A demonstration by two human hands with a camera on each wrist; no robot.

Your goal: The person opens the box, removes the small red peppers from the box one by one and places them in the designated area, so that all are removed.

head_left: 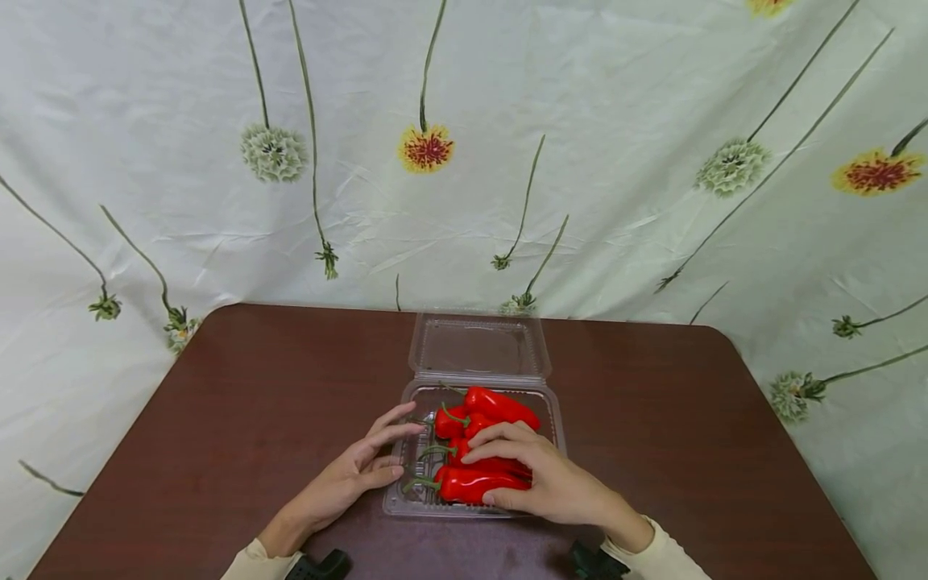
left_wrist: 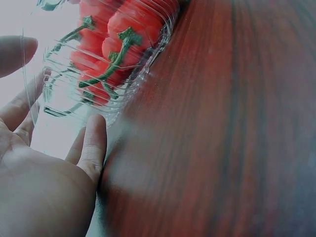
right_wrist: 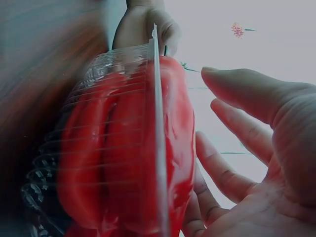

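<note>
A clear plastic clamshell box [head_left: 558, 423] holds several red peppers with green stems pointing left. My right hand [head_left: 554, 479] is over the peppers from the right, its fingers spread and lightly bent. In the right wrist view its fingertips are right at a glossy pepper [right_wrist: 180, 118] that rises above the box rim, while the thumb stands apart from it. At the box's left side is my left hand [head_left: 344, 475], fingers extended along the wall and holding nothing. Through the ribbed wall, pepper stems [left_wrist: 118, 59] show in the left wrist view.
The box's lid [head_left: 478, 346] is folded back flat towards the far table edge. Beneath is a dark reddish-brown wooden table [head_left: 290, 387] with rounded far corners. A white cloth with printed flowers [head_left: 616, 161] hangs behind it.
</note>
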